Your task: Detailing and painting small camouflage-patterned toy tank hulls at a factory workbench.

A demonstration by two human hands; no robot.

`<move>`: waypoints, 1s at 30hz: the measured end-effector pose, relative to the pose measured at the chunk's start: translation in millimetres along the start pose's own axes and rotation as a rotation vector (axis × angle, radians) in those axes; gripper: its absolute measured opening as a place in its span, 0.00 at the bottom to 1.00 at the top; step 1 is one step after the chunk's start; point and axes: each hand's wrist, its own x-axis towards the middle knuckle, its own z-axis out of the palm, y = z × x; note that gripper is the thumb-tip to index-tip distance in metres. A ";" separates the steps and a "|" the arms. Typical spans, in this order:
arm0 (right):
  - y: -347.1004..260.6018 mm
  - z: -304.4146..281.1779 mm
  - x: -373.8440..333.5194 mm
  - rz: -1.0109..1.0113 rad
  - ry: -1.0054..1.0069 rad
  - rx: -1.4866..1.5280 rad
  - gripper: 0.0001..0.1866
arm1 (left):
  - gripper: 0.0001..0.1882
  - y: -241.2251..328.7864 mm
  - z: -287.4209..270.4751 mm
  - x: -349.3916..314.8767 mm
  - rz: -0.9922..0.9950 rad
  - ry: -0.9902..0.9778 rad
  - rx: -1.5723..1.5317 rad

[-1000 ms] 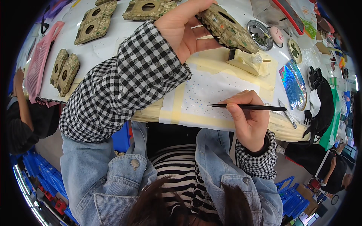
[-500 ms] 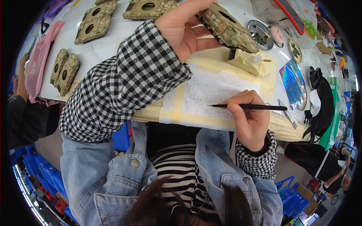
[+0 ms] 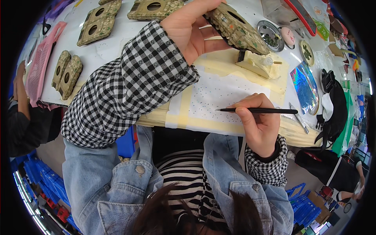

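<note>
My left hand (image 3: 196, 33) grips a camouflage-patterned model tank hull (image 3: 239, 29) by its far end, tilted above the table; some of the fingers are hidden behind it. In my right hand (image 3: 258, 123) is a thin black paintbrush (image 3: 270, 111), pinched between thumb and fingers. Its tip points left, just over a white paper sheet (image 3: 207, 111) dotted with many tiny specks; whether it touches the sheet I cannot tell. A pale yellow block (image 3: 256, 65) stands beyond the sheet, right below the hull, with a small white-capped piece on it.
More camouflage hulls (image 3: 72, 74) lie at left, with others (image 3: 154, 9) at the back. A pink mesh basket (image 3: 41, 62) is at the far left. On the right are a metal dish (image 3: 270, 36) of small green parts, tweezers (image 3: 299, 118) and an iridescent pouch (image 3: 304, 88). Other people sit at both sides.
Both my hands, the hull and the brush stay almost still. At the far left and far right, other people's arms have shifted.
</note>
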 end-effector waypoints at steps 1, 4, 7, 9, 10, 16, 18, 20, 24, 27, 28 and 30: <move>0.3 -0.2 0.0 0.003 -0.002 0.003 0.05 | 0.16 0.6 1.6 -0.4 -0.010 0.012 -0.003; -0.6 0.1 0.3 0.001 -0.005 0.010 0.05 | 0.16 1.2 2.9 -0.8 -0.018 0.011 -0.012; -1.0 -0.2 0.3 -0.002 -0.010 0.010 0.05 | 0.16 1.0 1.2 -0.4 -0.010 -0.003 -0.005; -0.5 -0.8 0.3 -0.005 -0.016 0.005 0.05 | 0.16 1.0 0.6 -0.3 -0.012 -0.005 -0.005; -0.3 -0.9 0.2 -0.006 -0.019 0.002 0.05 | 0.17 1.1 1.0 -0.4 -0.019 -0.004 -0.010; 0.0 -1.7 -0.1 -0.015 -0.024 0.018 0.05 | 0.17 1.3 2.0 -0.4 -0.024 0.018 -0.003; 0.2 -1.4 0.2 -0.025 -0.005 0.025 0.04 | 0.17 0.9 1.5 -0.1 -0.021 0.017 -0.007; 0.2 -1.1 0.3 -0.030 0.016 0.015 0.04 | 0.17 0.2 1.2 -0.1 -0.016 0.023 -0.012; 1.2 -0.7 -0.1 -0.018 0.052 -0.018 0.05 | 0.17 0.0 1.0 -0.3 -0.015 0.020 -0.011; 1.0 -0.5 -0.3 0.006 0.056 0.012 0.05 | 0.17 -0.1 1.2 -0.5 -0.014 0.022 -0.010; 0.6 -0.5 -0.4 0.015 0.056 0.028 0.05 | 0.17 0.2 1.5 -0.6 -0.013 0.017 -0.008; -0.1 -0.7 0.5 0.007 0.047 0.018 0.05 | 0.17 0.8 2.0 -0.7 -0.013 0.018 -0.003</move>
